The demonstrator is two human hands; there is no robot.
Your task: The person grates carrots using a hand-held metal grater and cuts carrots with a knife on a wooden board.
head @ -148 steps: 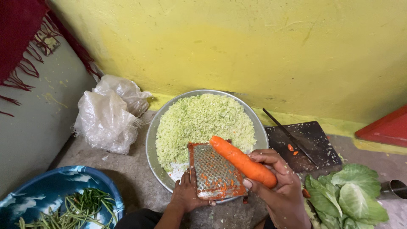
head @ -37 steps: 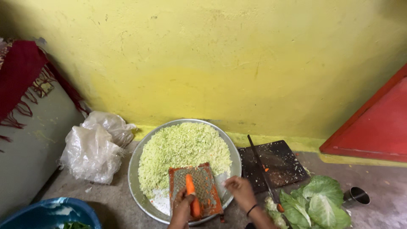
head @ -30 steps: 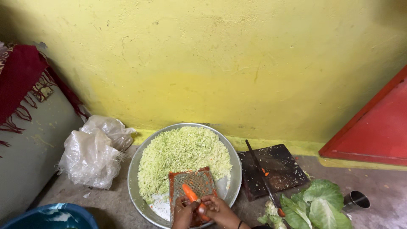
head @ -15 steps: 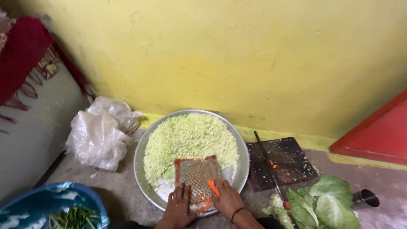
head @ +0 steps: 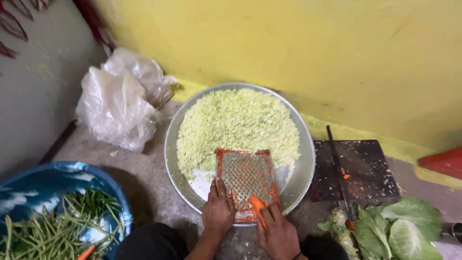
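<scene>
While the carrot (head: 257, 208) stood long and whole above the grater a few seconds ago, only a short orange stub of it now shows, pressed flat against the lower right part of the flat grater (head: 246, 182). From that I judge the grating is well along for this piece, with little length left to run over the holes, and the fingertips now ride close to the rough face.

The right hand (head: 279, 233) closes its grip on the carrot, fingers wrapped over its near end so that only the tip peeks out ahead of them, touching the metal. The left hand (head: 218, 212) clamps the grater's lower left edge, thumb and fingers curled over the orange frame, holding it tilted with its far end resting in the round metal tray (head: 303, 168). Under and beyond the grater lies a heap of pale green shredded cabbage (head: 236, 125), filling most of the tray.

To the right, on the floor, a dark chopping board (head: 365, 168) carries a knife (head: 337, 168), with loose cabbage leaves (head: 399, 231) just beside it. At the left sit a crumpled plastic bag (head: 115, 101) and a blue basin (head: 38, 183) of green beans (head: 57, 226).
</scene>
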